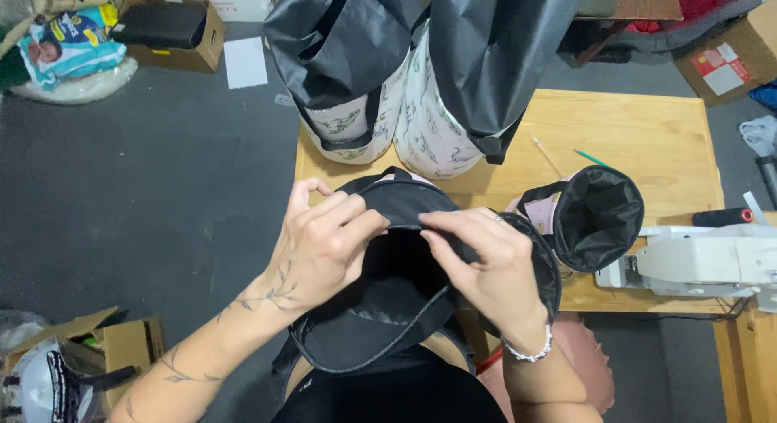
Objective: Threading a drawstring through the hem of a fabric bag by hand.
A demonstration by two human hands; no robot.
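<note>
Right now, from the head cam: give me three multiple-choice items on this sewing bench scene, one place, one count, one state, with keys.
1. Where does the small open bag with the black lining stand?
A. On the wooden table, next to the white sewing machine
B. On the grey floor
C. Inside a cardboard box

2. How many tall bags with a leaf print and black tops stand at the far side of the table?
A. One
B. Two
C. Four

3. What are the hands doing with the black bag?
A. Both hang clear of it
B. Only the right touches it
C. Left hand and right hand both pinch its rim

Key: 1 A, it sits on the tabletop by the machine. 2 B, two stand side by side. 3 C, the fingers of both hands are closed on the rim.
</note>
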